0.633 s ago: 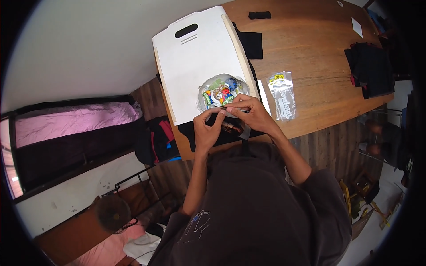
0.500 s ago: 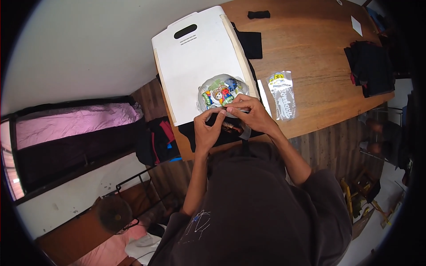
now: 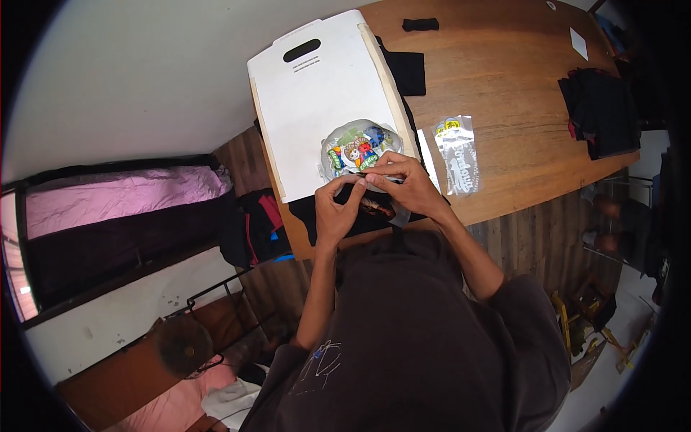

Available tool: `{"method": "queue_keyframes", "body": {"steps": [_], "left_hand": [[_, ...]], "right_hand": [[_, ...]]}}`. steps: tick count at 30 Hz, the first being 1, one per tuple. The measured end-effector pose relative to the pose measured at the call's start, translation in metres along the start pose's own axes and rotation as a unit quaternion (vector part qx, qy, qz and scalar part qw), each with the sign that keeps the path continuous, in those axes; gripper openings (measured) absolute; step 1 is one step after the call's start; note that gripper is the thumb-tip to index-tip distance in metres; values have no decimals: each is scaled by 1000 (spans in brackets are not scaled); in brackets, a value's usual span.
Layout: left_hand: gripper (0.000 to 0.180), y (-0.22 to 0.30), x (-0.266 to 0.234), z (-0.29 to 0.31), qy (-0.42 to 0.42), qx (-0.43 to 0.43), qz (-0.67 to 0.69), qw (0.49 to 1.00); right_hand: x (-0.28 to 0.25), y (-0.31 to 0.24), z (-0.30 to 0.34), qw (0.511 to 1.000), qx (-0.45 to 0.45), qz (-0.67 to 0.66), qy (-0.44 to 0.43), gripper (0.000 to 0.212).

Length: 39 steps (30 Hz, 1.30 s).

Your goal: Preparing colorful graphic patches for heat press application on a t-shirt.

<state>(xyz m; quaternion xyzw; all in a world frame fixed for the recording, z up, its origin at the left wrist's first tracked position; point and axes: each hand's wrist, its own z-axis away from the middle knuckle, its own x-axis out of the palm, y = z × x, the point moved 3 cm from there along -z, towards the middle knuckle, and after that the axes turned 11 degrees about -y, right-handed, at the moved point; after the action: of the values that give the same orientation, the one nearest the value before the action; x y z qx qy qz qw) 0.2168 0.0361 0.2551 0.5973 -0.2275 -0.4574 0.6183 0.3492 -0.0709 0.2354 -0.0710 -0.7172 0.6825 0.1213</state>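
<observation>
The wooden desk fills the upper right of the view and carries all the work items. A white board with a handle slot lies on its left end, long side running away from the person. Dark cloth shows from under the board's right edge, and more of it lies at the near edge of the desk under the hands. A folded stack of dark garments sits well apart at the right end of the desk.

A clear bag of coloured stickers lies on the near part of the board, touching both hands. A second clear packet with printed contents lies flat on the desk, just beside the board on the right.

Right hand: grip closed in a pinch on the near edge of the bag of stickers, fingers curled over it. Left hand: fingers bent, tips meeting the same edge beside the right hand; it cannot be told whether this grip has a firm hold of the bag.

A small black item and a white card lie at the far side of the desk.
</observation>
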Motion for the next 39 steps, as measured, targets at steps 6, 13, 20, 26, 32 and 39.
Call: {"method": "queue_keyframes", "body": {"steps": [6, 13, 20, 26, 32, 39], "left_hand": [[18, -2, -3, 0, -3, -2, 1, 1000], [18, -5, -4, -2, -1, -6, 17, 1000], [19, -8, -6, 2, 2, -9, 5, 1000], [20, -5, -7, 5, 12, -6, 2, 1000], [20, 3, -8, 6, 12, -2, -20, 1000], [19, 3, -4, 4, 0, 19, -1, 1000]], "right_hand": [[2, 5, -3, 1000, -2, 7, 1, 20], [4, 16, -7, 1000, 10, 3, 8, 21], [0, 33, -21, 998, 55, -26, 32, 34], [-1, 6, -15, 995, 86, -57, -7, 29], [-5, -9, 1, 990, 123, -50, -50, 26], [-1, -12, 5, 991, 103, -81, -24, 26]]}}
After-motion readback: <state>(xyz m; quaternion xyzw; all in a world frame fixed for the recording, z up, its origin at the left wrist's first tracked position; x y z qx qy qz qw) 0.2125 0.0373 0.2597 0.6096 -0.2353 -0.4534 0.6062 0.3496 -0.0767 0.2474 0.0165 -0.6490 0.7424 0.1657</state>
